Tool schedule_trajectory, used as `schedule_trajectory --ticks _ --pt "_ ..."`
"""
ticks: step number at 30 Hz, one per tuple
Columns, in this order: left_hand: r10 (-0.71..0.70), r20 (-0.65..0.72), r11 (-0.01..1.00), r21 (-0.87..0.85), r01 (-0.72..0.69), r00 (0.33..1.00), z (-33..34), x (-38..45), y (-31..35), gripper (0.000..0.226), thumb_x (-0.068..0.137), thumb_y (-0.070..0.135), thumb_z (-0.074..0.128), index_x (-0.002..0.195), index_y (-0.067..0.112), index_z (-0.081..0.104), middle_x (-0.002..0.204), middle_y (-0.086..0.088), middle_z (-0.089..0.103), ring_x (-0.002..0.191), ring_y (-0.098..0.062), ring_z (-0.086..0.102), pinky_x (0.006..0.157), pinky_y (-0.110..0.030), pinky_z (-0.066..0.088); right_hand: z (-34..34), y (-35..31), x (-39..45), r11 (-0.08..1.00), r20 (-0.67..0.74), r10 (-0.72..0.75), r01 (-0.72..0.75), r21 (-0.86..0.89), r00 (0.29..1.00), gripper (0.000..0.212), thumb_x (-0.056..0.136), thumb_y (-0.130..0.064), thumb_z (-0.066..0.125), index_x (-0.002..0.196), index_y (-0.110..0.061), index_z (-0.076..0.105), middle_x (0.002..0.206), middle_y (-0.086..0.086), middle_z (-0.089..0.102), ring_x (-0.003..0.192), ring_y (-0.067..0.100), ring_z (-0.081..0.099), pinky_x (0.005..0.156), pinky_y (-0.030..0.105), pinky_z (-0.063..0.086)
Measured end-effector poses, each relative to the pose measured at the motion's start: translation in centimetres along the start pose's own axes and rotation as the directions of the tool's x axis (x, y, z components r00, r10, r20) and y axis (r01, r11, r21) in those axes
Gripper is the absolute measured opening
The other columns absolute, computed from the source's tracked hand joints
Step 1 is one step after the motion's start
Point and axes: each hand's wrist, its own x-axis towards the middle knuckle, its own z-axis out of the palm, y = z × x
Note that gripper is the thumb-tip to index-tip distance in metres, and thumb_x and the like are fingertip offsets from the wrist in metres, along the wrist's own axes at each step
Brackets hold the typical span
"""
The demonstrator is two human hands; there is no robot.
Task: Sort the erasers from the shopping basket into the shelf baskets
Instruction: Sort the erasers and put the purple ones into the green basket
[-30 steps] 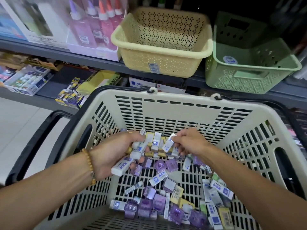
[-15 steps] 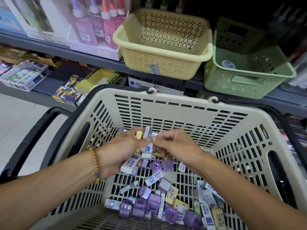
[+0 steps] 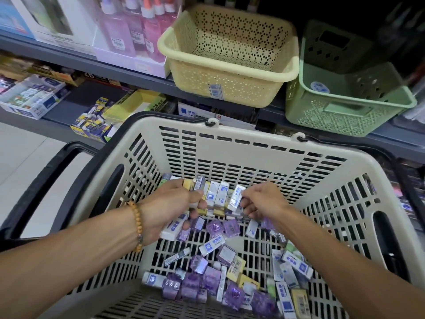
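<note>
Head view looks down into a beige slotted shopping basket whose floor is strewn with loose erasers: white-and-blue sleeved ones, purple wrapped ones and a few yellow. Left hand curls round a fanned row of white erasers, and a further white eraser is tucked under its lower fingers, so it serves as the collecting hand for one kind. Right hand pinches a white-and-blue eraser at the right end of that row, probably adding it to the bunch, though motion blur makes the exact contact hard to read. Gathering like with like inside the basket saves trips up to the shelf. Above, a cream perforated basket and a green basket sit side by side on the shelf, tilted forward with their mouths open toward the person; no erasers show in either one, so most of the sorting appears to remain.
</note>
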Motion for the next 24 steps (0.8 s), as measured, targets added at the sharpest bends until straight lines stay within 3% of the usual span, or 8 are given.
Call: schedule_trajectory --ticks 4,7,9,12,14,18,20,24 --pt "-0.022 0.020 0.999 0.038 0.021 1.000 0.0 -0.2 0.1 0.020 0.095 0.017 0.060 0.101 0.004 0.047 0.092 -0.009 0.075 0.066 -0.023 0.049 0.050 -0.028 0.043 0.4 0.2 0.3 0.999 0.011 0.019 -0.019 0.028 1.000 0.011 0.095 -0.004 0.058 0.099 -0.002 0.069 0.078 0.013 0.074 0.062 0.020 0.072 0.051 0.021 0.052" --pt "-0.046 0.076 0.999 0.025 0.044 0.996 0.2 -0.3 0.3 0.026 0.095 0.018 0.061 0.108 0.004 0.043 0.091 -0.007 0.076 0.066 -0.022 0.048 0.047 -0.028 0.040 -0.3 -0.9 -0.5 0.987 -0.005 -0.128 0.127 -0.102 0.992 0.013 0.096 -0.012 0.059 0.100 -0.010 0.071 0.085 0.009 0.072 0.062 0.013 0.066 0.053 0.020 0.052" --pt "-0.062 0.112 0.998 0.008 0.061 0.992 0.3 -0.5 0.4 0.039 0.095 0.017 0.061 0.121 -0.004 0.043 0.094 -0.008 0.076 0.061 -0.018 0.050 0.045 -0.028 0.039 0.0 -2.0 -1.5 0.973 0.111 -0.222 0.228 -0.045 0.969 0.013 0.095 -0.021 0.062 0.100 -0.016 0.073 0.083 0.004 0.070 0.060 0.012 0.060 0.054 0.021 0.050" --pt "-0.065 0.160 0.998 -0.013 0.068 0.985 0.5 -0.7 0.5 0.051 0.093 0.018 0.062 0.133 -0.005 0.040 0.098 -0.011 0.075 0.059 -0.016 0.052 0.042 -0.025 0.040 1.3 -3.0 -2.8 0.964 0.369 -0.261 0.258 0.059 0.892 0.014 0.092 -0.024 0.066 0.105 -0.018 0.071 0.079 0.004 0.070 0.060 0.012 0.059 0.054 0.022 0.049" --pt "-0.070 0.181 0.997 -0.032 0.077 0.981 0.4 -0.8 0.6 0.051 0.093 0.018 0.063 0.133 -0.005 0.041 0.100 -0.013 0.074 0.058 -0.014 0.052 0.039 -0.023 0.041 2.0 -3.0 -3.0 0.965 0.426 -0.256 0.256 0.058 0.868 0.013 0.092 -0.020 0.067 0.105 -0.015 0.069 0.079 0.007 0.070 0.059 0.012 0.058 0.054 0.023 0.049" --pt "-0.085 0.143 0.993 -0.063 0.095 0.986 0.4 -0.8 0.8 0.031 0.092 0.016 0.062 0.116 -0.004 0.059 0.091 -0.012 0.073 0.052 -0.013 0.052 0.037 -0.021 0.042 -0.5 -2.4 -1.9 0.972 0.326 -0.216 0.173 0.157 0.920 0.011 0.095 -0.016 0.061 0.095 -0.011 0.071 0.073 0.003 0.066 0.058 0.012 0.059 0.054 0.022 0.049" --pt "-0.100 0.124 0.990 -0.082 0.110 0.987 0.3 -0.9 0.8 0.027 0.093 0.016 0.058 0.107 -0.005 0.067 0.078 -0.010 0.065 0.050 -0.014 0.051 0.037 -0.021 0.042 -2.7 -1.8 -1.1 0.989 0.212 -0.142 0.131 0.063 0.967 0.014 0.094 -0.016 0.062 0.096 -0.003 0.069 0.075 0.007 0.068 0.058 0.013 0.061 0.054 0.023 0.051" --pt "-0.128 0.097 0.984 -0.114 0.139 0.987 0.1 -0.7 0.8 0.036 0.096 0.022 0.049 0.111 -0.006 0.065 0.064 -0.008 0.056 0.050 -0.016 0.048 0.041 -0.023 0.043 -3.3 0.3 0.0 0.994 0.079 -0.009 0.018 -0.110 0.997 0.011 0.093 -0.011 0.064 0.091 0.000 0.068 0.069 0.008 0.071 0.056 0.016 0.065 0.048 0.021 0.051"
